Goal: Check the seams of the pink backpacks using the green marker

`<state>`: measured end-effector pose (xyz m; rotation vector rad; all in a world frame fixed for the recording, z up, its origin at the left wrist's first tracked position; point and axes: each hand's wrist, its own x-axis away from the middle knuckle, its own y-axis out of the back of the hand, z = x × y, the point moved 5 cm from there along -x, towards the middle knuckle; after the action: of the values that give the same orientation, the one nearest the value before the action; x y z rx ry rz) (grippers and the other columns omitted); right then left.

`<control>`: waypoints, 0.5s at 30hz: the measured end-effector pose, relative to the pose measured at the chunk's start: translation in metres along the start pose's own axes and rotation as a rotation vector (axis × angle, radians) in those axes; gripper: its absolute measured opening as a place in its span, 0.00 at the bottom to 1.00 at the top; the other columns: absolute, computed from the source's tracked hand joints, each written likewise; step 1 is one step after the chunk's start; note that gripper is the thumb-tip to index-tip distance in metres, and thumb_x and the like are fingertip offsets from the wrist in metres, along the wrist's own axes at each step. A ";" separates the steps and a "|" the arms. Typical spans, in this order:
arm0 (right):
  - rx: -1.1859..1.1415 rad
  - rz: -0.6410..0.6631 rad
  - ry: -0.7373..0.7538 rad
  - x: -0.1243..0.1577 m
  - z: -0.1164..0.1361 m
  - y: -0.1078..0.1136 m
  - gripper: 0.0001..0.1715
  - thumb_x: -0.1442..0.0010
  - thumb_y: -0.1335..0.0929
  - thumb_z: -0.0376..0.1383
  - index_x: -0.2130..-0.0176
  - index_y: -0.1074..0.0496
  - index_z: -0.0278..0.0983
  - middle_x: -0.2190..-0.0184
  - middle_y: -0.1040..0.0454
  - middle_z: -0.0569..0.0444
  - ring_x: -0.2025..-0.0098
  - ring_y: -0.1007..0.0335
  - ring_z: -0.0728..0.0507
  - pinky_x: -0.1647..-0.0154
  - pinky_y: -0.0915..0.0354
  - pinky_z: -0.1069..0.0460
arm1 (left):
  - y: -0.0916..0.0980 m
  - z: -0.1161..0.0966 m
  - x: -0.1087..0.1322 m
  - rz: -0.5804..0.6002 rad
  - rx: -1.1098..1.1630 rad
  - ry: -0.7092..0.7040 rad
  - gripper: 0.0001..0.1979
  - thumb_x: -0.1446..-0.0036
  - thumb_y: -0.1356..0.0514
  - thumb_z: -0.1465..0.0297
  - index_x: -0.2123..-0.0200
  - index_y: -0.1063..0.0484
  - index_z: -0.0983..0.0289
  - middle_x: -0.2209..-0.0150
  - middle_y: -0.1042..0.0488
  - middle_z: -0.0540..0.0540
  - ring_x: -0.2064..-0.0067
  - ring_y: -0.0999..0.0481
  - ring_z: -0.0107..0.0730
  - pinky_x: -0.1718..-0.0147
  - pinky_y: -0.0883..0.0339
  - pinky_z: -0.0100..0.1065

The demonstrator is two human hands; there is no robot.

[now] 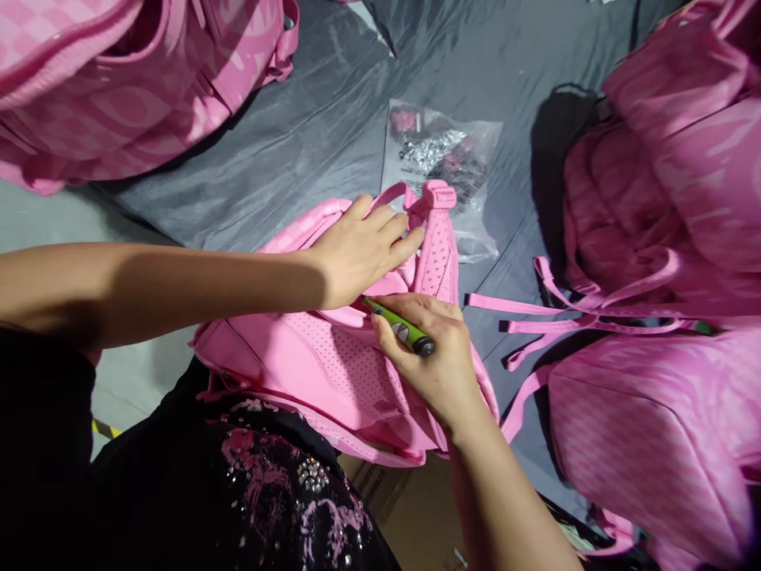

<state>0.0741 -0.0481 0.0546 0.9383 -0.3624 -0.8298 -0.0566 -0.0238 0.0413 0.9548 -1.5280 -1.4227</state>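
Bag [345, 357] under my left hand [361, 250], grip unclear, seemingly needs steadying for work with the pen [398, 326] my right hand [447, 361] clamps.

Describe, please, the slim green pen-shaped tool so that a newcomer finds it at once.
Start at the pink fabric backpack in the middle of the picture. Over it, the grip of the right hand holds a slim, bright green, pen-shaped tool with a rounded black end. Its green body sets it apart from the pink backpack beneath it.
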 end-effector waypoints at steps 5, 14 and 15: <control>-0.017 -0.024 -0.032 0.000 0.001 -0.004 0.11 0.38 0.31 0.38 0.57 0.21 0.37 0.61 0.18 0.48 0.58 0.22 0.39 0.53 0.31 0.41 | 0.003 -0.001 0.000 -0.006 -0.016 0.004 0.32 0.36 0.52 0.76 0.29 0.50 0.67 0.36 0.36 0.63 0.38 0.36 0.50 0.39 0.46 0.47; 0.051 0.008 -0.088 -0.001 0.005 -0.001 0.11 0.37 0.33 0.38 0.60 0.22 0.38 0.62 0.18 0.50 0.58 0.21 0.38 0.54 0.33 0.41 | 0.000 0.001 0.001 0.018 0.019 -0.028 0.34 0.37 0.49 0.73 0.29 0.53 0.67 0.33 0.40 0.64 0.36 0.39 0.52 0.38 0.49 0.48; 0.074 0.008 -0.097 0.000 0.005 -0.001 0.10 0.37 0.33 0.38 0.60 0.22 0.38 0.63 0.18 0.50 0.58 0.21 0.38 0.55 0.34 0.41 | 0.000 0.003 0.000 0.028 0.027 -0.026 0.35 0.37 0.49 0.73 0.28 0.54 0.66 0.33 0.41 0.64 0.35 0.40 0.52 0.38 0.50 0.48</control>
<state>0.0708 -0.0508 0.0569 0.9664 -0.4835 -0.8615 -0.0599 -0.0227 0.0416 0.9310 -1.5779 -1.4029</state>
